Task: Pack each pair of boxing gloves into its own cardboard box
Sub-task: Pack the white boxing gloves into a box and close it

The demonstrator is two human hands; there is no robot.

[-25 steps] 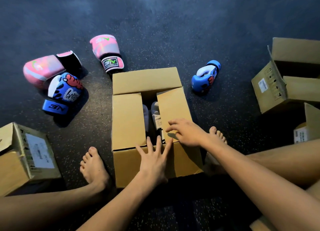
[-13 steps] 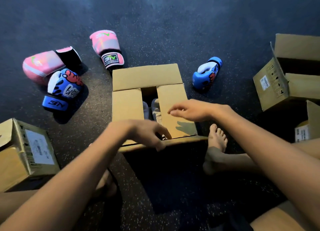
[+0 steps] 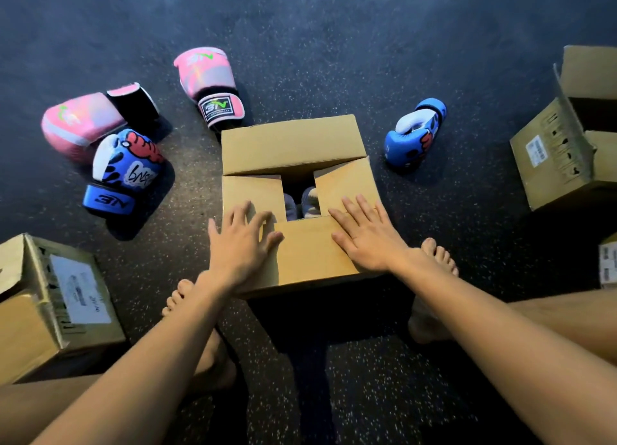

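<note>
A cardboard box (image 3: pixel 293 144) stands on the floor in front of me with its flaps folded in. A small gap in the top shows pale gloves (image 3: pixel 302 202) inside. My left hand (image 3: pixel 240 244) presses flat on the near and left flaps. My right hand (image 3: pixel 364 234) presses flat on the near and right flaps. Two pink gloves (image 3: pixel 83 124) (image 3: pixel 208 77) lie at the far left. One blue glove (image 3: pixel 125 170) rests beside them, and a second blue glove (image 3: pixel 412 135) lies right of the box.
A labelled box (image 3: pixel 60 297) lies at the left edge. An open box (image 3: pixel 567 144) stands at the right, with another box's corner (image 3: pixel 609 261) below it. My bare feet (image 3: pixel 434 261) flank the middle box on the dark speckled floor.
The near flap has been folded down over the side flaps. Both hands went from lifting it to lying flat on top of the box.
</note>
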